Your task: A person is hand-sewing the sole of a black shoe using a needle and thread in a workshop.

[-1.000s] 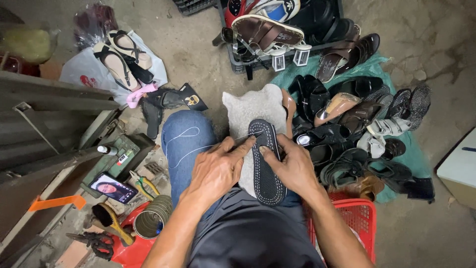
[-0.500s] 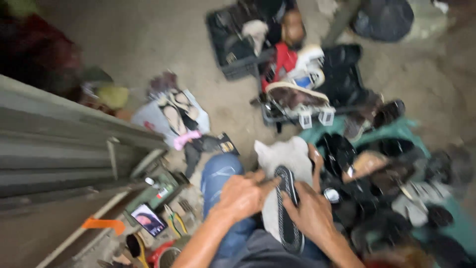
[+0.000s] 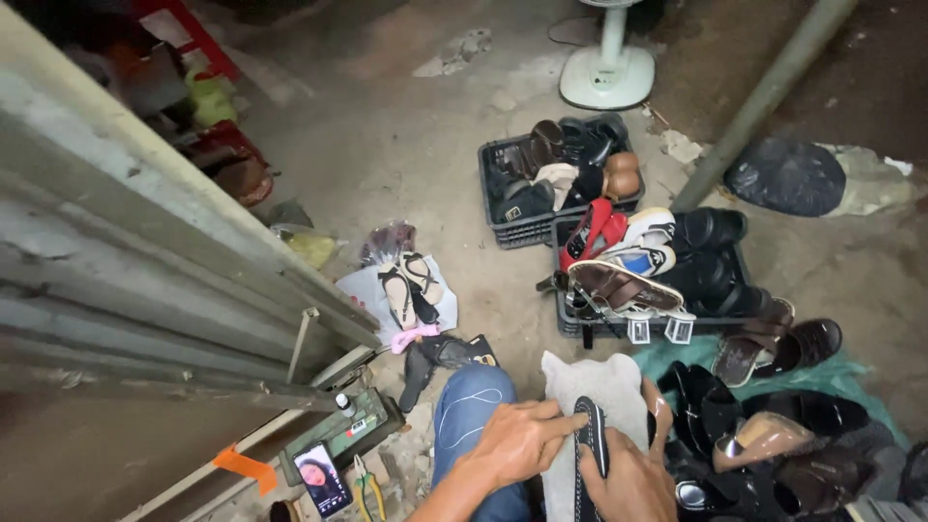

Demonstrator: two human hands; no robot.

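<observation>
sole: black shoe sole [image 3: 590, 454], long and narrow, laid lengthwise on a pale grey cloth [image 3: 599, 387] across the lap; lower end is cut off by the frame edge
knee: blue denim [image 3: 469, 406], just left of the cloth
floor: bare stained concrete [image 3: 406, 135], littered
crates: two dark plastic crates [image 3: 527, 227] packed with shoes and sandals; loose dark shoes are piled on a green sheet [image 3: 677, 358] at right
left side: corrugated metal panel [image 3: 126, 290]; a phone [image 3: 321, 476] and pliers [image 3: 364, 483] are seen beside a green box [image 3: 348, 435]
back: white fan base [image 3: 607, 72], grey pole [image 3: 764, 97] (leaning)
left hand: [image 3: 517, 440] fingers extended, index tip pressed on the sole's upper left edge; nothing gripped
right hand: [image 3: 633, 474] wrapped around the sole's right side, thumb raised; sole is gripped
</observation>
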